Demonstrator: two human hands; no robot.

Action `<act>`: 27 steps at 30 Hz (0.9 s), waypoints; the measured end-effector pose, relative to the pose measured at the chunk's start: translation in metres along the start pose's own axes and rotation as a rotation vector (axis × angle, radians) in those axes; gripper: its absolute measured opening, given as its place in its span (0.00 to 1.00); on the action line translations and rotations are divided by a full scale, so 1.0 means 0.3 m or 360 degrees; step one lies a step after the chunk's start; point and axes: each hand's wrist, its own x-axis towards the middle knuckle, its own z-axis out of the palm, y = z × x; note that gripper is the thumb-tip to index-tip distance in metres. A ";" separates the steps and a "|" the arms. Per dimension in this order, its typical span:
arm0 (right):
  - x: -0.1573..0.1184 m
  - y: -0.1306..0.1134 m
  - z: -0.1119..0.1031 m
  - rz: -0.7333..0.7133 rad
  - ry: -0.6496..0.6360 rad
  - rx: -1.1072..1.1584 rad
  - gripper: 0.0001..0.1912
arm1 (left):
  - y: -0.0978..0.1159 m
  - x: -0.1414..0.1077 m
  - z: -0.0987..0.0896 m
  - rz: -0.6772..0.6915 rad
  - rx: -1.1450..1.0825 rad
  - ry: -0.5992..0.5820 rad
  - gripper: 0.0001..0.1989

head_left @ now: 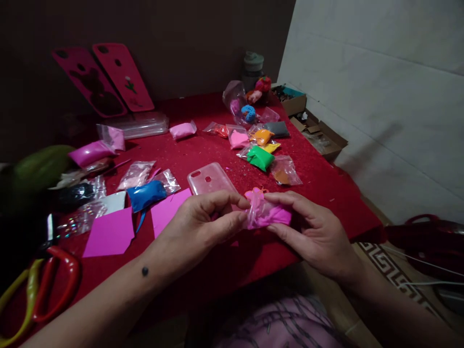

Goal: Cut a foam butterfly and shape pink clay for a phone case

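Note:
Between my two hands is a small clear plastic bag of bright pink clay (273,216). My left hand (206,222) pinches the bag's crumpled end between thumb and forefinger. On the other side, my right hand (319,232) grips the clay-filled end with its thumb below and fingers above. Just behind the bag, an orange and pink shape (255,192) shows in part. A clear phone case (212,178) lies flat beyond my left hand. Pink paper pieces (110,233) rest to the left, one partly behind my left wrist.
Bags of blue clay (147,195), green clay (260,158) and several other colours lie about the red-covered table (174,159). Scissors with red and yellow handles (60,285) are at the left front. Two decorated phone cases (123,79) lean at the back. Cardboard boxes (319,135) stand beyond the right edge.

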 end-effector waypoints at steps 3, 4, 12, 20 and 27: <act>0.001 0.003 0.011 -0.0120 -0.0021 -0.0078 0.19 | 0.002 0.005 -0.004 -0.0059 0.0044 -0.0042 0.10; 0.000 0.005 0.013 -0.0155 -0.0028 -0.0103 0.19 | 0.001 0.006 -0.006 -0.0082 0.0059 -0.0078 0.10; 0.009 0.006 0.014 -0.0141 -0.0045 -0.0042 0.18 | -0.034 0.024 -0.026 -0.0368 -0.0559 -0.0387 0.07; 0.008 0.003 0.013 -0.0101 -0.0058 0.0022 0.17 | -0.043 0.029 -0.016 -0.0436 -0.0762 -0.0424 0.06; 0.018 -0.002 0.005 -0.0104 -0.0110 0.0099 0.16 | -0.043 0.029 -0.022 -0.0512 -0.0789 -0.0484 0.06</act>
